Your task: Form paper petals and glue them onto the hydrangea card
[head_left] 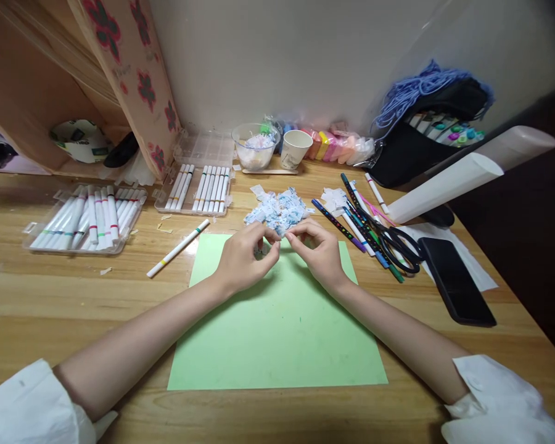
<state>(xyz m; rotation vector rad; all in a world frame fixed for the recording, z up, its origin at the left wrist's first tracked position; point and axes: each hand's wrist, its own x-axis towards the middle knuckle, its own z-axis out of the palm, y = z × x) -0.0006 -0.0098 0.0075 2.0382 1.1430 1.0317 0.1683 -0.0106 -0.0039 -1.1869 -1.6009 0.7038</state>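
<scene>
A light green sheet of paper [277, 327] lies flat on the wooden table [50, 308] in front of me. At its far edge sits a heap of small white-and-blue torn paper scraps [277, 209]. My left hand [245, 256] and my right hand [319, 250] meet just in front of the heap, fingertips curled toward each other. Both pinch a small paper scrap [277, 237] between them. A loose white marker [178, 248] lies to the left of the green sheet.
Two clear trays of white markers [86, 219] [201, 188] lie at left. At the back stand a clear bowl [255, 145], a paper cup [295, 148] and coloured clay packs [335, 147]. At right lie coloured pens [346, 225], scissors [400, 246], a black phone [456, 280] and a black bag [425, 139].
</scene>
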